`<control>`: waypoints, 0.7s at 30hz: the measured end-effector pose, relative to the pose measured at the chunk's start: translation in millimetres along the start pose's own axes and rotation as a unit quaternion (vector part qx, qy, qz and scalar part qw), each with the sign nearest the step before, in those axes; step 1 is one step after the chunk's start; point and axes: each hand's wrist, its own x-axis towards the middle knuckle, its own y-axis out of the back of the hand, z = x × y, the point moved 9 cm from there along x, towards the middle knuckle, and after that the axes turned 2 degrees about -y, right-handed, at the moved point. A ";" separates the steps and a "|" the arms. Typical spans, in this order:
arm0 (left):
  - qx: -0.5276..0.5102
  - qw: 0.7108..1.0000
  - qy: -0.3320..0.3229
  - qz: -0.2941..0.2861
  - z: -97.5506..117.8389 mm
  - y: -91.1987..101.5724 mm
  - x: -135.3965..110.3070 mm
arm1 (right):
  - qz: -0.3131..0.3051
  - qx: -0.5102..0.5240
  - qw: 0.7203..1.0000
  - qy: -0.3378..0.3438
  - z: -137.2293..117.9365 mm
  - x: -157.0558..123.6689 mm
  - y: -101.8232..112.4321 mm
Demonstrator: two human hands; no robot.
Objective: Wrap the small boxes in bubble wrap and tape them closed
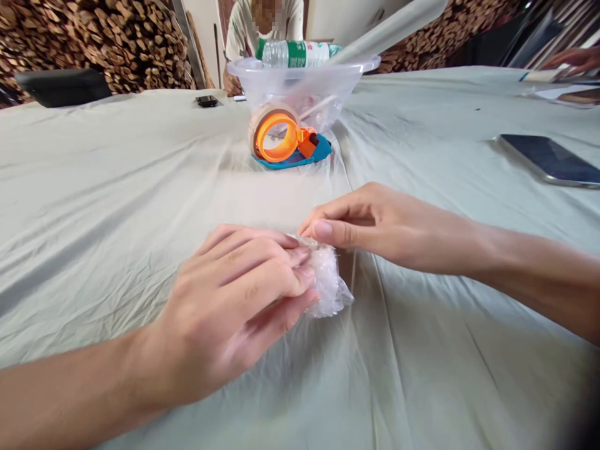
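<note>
A small bundle of clear bubble wrap (pixel 329 284) lies on the pale green cloth near me. My left hand (pixel 239 300) is closed over it from the left, fingers wrapped round its top and side. My right hand (pixel 365 222) reaches in from the right, thumb and fingers pinched on the bundle's upper edge. What is inside the wrap is hidden.
An orange and blue tape dispenser (pixel 285 140) stands further back, in front of a clear plastic bowl (pixel 304 81) holding a water bottle (pixel 293 53) and a roll. A phone (pixel 548 159) lies at the right. A person sits at the far side.
</note>
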 end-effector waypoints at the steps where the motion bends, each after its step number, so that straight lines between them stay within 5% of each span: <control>1: -0.003 1.000 0.007 -0.005 -1.1 -0.5 -0.3 | 0.008 -0.008 1.000 0.005 -0.3 -0.7 -2.1; 10: 0.001 0.999 0.025 -0.044 -3.3 -2.2 0.1 | 0.100 -0.030 0.993 0.059 0.7 -5.8 -8.0; 21: 0.020 0.999 -0.006 -0.035 0.6 1.6 6.4 | 0.075 0.043 0.995 0.049 5.1 -2.0 -16.8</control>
